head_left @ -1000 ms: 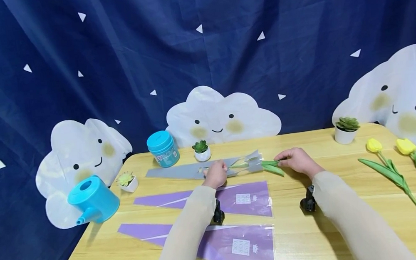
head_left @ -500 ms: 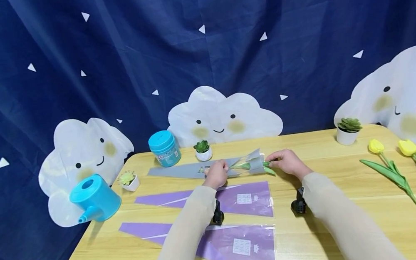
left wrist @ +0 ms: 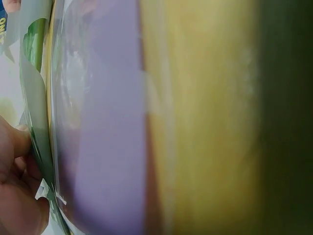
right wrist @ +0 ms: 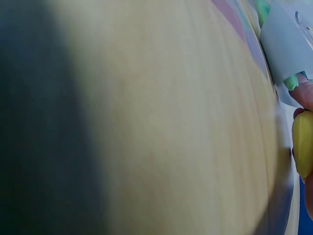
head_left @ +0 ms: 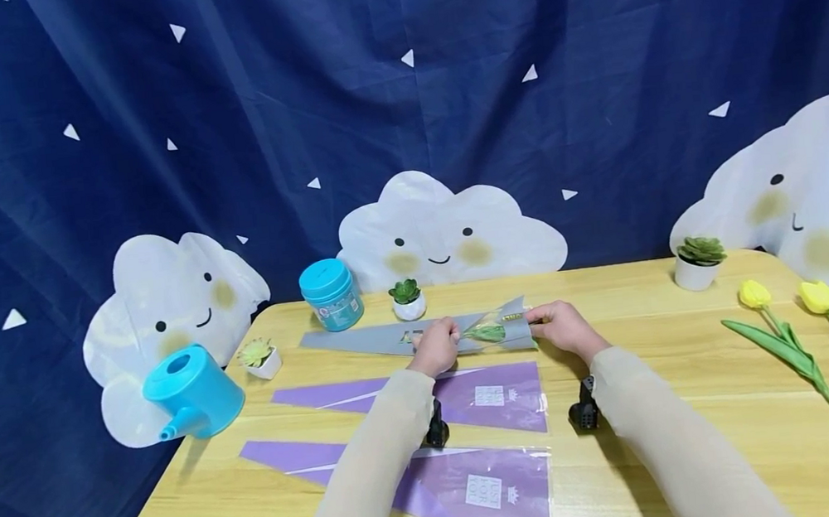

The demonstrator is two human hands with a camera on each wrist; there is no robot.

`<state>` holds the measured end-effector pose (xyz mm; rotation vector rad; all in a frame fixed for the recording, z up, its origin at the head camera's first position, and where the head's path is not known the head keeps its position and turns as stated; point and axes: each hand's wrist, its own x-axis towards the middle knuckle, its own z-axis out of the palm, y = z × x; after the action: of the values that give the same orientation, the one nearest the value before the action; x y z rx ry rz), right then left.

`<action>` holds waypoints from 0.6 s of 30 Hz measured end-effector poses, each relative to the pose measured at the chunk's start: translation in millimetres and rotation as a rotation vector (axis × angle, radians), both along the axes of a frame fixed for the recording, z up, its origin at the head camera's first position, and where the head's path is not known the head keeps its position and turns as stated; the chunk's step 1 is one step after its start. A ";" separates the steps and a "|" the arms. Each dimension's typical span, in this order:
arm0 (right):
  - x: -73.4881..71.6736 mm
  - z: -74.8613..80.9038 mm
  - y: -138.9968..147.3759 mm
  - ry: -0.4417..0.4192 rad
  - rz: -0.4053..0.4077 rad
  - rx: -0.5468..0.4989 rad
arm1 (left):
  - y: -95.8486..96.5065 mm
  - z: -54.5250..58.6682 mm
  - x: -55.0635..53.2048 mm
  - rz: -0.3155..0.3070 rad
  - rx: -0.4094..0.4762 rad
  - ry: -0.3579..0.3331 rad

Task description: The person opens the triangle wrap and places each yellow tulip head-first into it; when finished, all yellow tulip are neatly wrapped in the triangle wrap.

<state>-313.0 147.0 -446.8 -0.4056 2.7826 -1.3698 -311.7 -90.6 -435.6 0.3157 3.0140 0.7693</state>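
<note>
A grey flower wrapping sleeve lies lengthwise across the back of the table, its wide mouth towards the right. My left hand holds it about midway, thumb and fingers pinching its edge in the left wrist view. Green tulip leaves show inside the wide part. At the mouth, my right hand grips the tulip's stem just below its bloom. The yellow bloom shows beside the fingers in the right wrist view; in the head view the hand hides it.
Two purple sleeves lie nearer the front. Two yellow tulips lie at right. Around the back and left stand potted succulents, a blue tub and a blue watering can.
My right hand has moved left to the sleeve's mouth, and the tulip's leaves have slid from outside into the sleeve. The left hand keeps its hold on the sleeve.
</note>
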 end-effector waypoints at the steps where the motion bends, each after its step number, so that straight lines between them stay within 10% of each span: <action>1: -0.1 -0.6 -0.2 -0.002 -0.005 -0.003 | 0.1 -0.2 0.4 0.000 0.001 0.001; 18: 5.0 1.6 25.0 -0.056 -0.010 -0.025 | -1.7 -1.6 -1.6 -0.007 0.018 -0.049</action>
<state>-308.0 172.0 -445.2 -0.3485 2.7297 -1.3963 -313.2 -92.4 -437.1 0.3023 2.9606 0.7914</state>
